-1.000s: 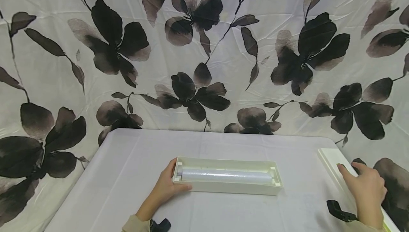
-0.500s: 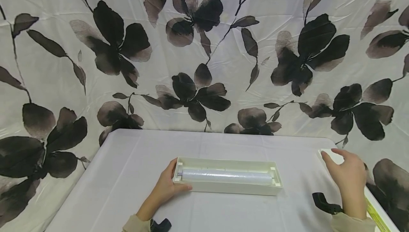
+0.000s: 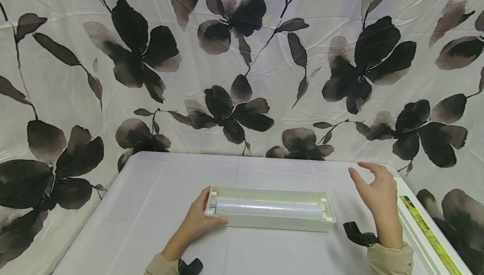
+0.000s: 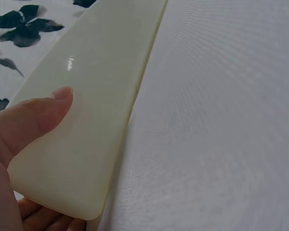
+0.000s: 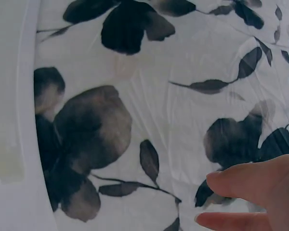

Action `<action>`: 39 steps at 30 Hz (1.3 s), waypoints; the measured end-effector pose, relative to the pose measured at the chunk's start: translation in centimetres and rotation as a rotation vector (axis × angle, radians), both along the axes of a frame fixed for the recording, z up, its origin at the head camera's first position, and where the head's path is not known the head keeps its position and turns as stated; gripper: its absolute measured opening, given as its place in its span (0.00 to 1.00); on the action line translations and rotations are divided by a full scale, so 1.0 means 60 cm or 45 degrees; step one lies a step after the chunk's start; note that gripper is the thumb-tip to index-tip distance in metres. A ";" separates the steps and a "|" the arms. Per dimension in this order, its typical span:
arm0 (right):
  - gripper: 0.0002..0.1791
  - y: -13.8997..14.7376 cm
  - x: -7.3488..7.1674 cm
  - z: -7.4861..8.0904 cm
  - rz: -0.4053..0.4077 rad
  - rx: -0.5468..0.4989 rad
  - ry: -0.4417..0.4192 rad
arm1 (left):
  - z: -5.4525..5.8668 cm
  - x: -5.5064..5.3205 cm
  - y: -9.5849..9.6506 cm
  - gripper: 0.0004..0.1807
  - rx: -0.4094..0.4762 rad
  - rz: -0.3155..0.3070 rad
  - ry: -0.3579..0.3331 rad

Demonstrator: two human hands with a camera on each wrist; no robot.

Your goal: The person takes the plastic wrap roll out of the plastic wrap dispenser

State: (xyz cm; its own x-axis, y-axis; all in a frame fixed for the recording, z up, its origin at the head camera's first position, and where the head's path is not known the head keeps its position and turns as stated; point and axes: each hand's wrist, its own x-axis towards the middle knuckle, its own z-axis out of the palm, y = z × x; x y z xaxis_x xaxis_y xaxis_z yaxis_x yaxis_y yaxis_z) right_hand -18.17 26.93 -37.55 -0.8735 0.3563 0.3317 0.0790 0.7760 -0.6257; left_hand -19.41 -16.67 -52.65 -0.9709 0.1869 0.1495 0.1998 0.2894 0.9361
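A long cream plastic dispenser box [image 3: 280,223] lies open-topped on the white table, a roll of clear cling film [image 3: 268,209] set lengthwise inside it. My left hand [image 3: 196,216] grips the box's left end, thumb along the front wall and fingers behind. From the left wrist, the thumb lies on the smooth wall of the box [image 4: 96,96] and fingertips show under its end. To the right of the box, my right hand [image 3: 380,195] is raised with thumb and index finger spread and nothing between them. The right wrist view has this hand [image 5: 265,192] in front of the floral cloth.
Along the table's right edge lies a long white piece [image 3: 410,224] with a yellow printed strip [image 3: 431,235]. A white cloth covers the table [image 3: 151,182]. Behind it hangs a floral curtain [image 3: 295,69].
My right hand has let go of the long white piece at the right edge and moved left toward the box, uncovering the yellow strip. My left hand and the box have stayed put.
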 end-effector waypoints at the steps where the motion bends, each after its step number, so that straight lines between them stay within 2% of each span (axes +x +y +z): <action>1: 0.24 -0.007 -0.001 0.000 0.022 -0.004 0.017 | 0.000 0.000 0.000 0.56 0.003 -0.002 -0.001; 8: 0.21 -0.051 -0.010 -0.017 0.223 -0.044 0.130 | 0.004 0.001 0.001 0.56 0.014 -0.002 0.000; 13: 0.18 -0.078 -0.018 -0.039 0.444 -0.109 0.206 | 0.004 0.001 0.000 0.56 0.029 -0.005 0.007; 19: 0.17 -0.093 -0.031 -0.077 0.752 -0.186 0.131 | 0.005 0.001 0.000 0.56 0.016 -0.001 0.009; 24: 0.15 -0.103 -0.041 -0.108 0.964 -0.326 -0.008 | 0.004 0.001 0.000 0.57 -0.008 -0.006 0.016; 27: 0.15 -0.105 -0.045 -0.123 1.004 -0.361 -0.092 | 0.005 0.001 0.001 0.57 -0.009 0.003 0.007; 30: 0.13 -0.106 -0.045 -0.132 0.983 -0.346 -0.097 | 0.004 0.002 0.001 0.57 -0.007 0.013 -0.004; 34: 0.11 -0.108 -0.044 -0.133 0.952 -0.341 -0.077 | 0.002 0.002 0.002 0.57 -0.004 0.010 -0.014; 39: 0.09 -0.113 -0.045 -0.133 1.017 -0.341 -0.157 | 0.002 0.003 0.001 0.57 0.009 0.014 -0.017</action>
